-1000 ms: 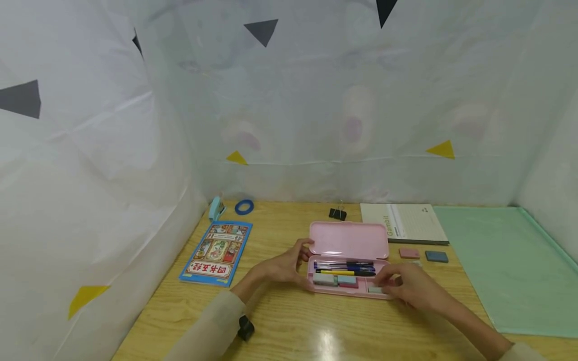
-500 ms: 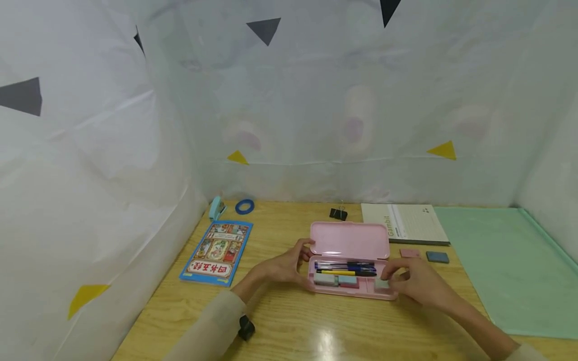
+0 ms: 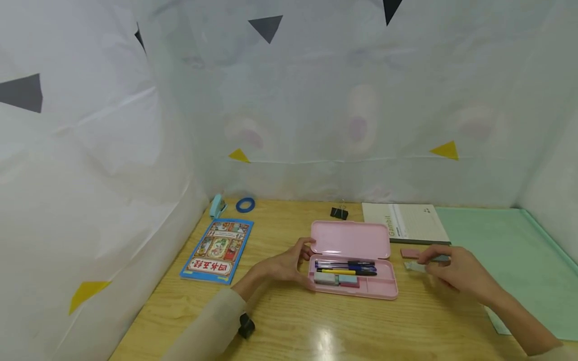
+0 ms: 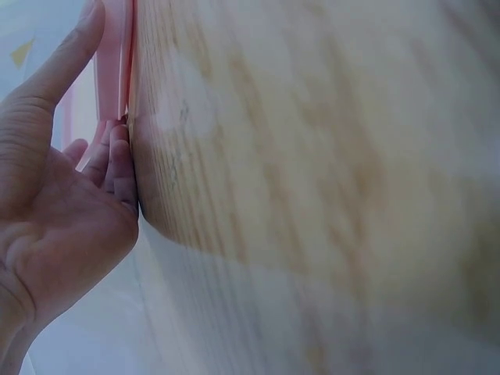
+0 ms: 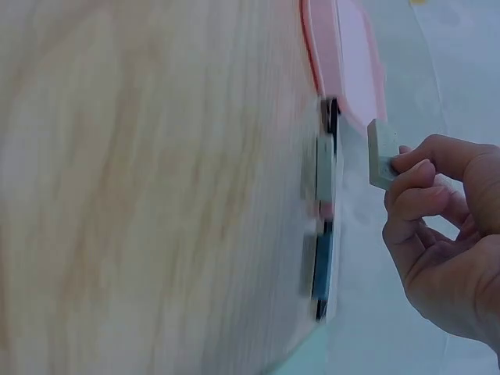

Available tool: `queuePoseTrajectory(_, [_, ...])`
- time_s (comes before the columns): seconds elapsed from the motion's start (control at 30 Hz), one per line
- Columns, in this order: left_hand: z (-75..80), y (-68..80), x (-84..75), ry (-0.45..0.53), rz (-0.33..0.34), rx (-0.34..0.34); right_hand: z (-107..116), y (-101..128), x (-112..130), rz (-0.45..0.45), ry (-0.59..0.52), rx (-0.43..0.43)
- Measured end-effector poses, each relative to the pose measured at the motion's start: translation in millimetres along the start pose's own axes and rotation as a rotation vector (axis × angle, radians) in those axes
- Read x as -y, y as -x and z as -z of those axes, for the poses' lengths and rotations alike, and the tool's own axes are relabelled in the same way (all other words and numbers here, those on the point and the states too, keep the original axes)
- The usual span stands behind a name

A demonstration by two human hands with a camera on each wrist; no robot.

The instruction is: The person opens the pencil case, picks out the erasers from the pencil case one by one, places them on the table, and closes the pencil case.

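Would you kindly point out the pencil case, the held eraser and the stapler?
Pencil case [image 3: 350,239]: head view, inside of the open lid.
Held eraser [image 5: 381,153]: right wrist view, broad face.
Stapler [image 3: 215,206]: head view, body.

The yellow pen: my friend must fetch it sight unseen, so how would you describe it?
On the wooden table, find the open pink pencil case that the left hand touches. Inside, pens lie behind the erasers. The yellow pen lies nearest the erasers, the only one with a yellow barrel.
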State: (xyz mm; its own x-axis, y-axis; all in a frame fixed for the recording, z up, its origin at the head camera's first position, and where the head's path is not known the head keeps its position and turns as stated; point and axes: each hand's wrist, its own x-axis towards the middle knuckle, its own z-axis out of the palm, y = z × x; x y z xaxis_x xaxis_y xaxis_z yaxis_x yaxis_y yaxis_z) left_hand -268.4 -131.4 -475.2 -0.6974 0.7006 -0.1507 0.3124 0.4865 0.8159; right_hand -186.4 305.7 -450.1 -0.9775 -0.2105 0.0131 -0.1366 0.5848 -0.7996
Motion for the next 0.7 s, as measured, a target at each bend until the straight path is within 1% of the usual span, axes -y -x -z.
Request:
queuePoseTrajectory(0.13, [0.6, 0.5, -0.5, 0.003, 0.001, 0.001, 15, 3, -15, -0.005, 0.007, -0.017])
queuePoseTrajectory(0.27, [1.9, 0.7, -0.7, -0.007, 0.006, 0.002, 23, 4, -27, -0.016, 0.034, -0.024])
queuePoseTrajectory(0.5, [2.7, -0.1, -0.3, -0.009, 0.004, 0.002, 24, 2, -36, -0.067, 0.03, 0.019])
queuePoseTrajectory(0.7, [0.9, -0.3, 2.0, -0.001, 0.012, -0.001, 24, 2, -39, -0.07, 0.065, 0.009])
